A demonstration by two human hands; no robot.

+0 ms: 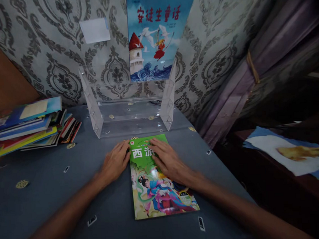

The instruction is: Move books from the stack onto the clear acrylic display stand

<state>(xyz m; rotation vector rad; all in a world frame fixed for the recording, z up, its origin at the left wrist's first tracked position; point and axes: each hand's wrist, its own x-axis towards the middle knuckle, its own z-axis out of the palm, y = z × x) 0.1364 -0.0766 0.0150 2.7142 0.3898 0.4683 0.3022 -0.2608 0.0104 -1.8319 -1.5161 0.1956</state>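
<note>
A green picture book [152, 191] with white title characters and a colourful figure on its cover lies face up on the table. My left hand [116, 160] rests beside its upper left edge, fingertips reaching that edge, fingers extended. My right hand [168, 160] lies on the upper right of the cover, its fingers flat and a little spread, hiding part of the title. Just beyond the book stands a clear acrylic rack [131, 127] with slanted tiers. A blue storybook [151, 38] with a red-roofed tower stands upright at the rack's back, on the right.
An untidy stack of books [28, 122] sits at the left of the table [64, 195]. A white card [94, 30] shows near the patterned wall. A tied purple curtain [235, 90] hangs at the right, past the table edge, near a blue and white cloth [289, 155].
</note>
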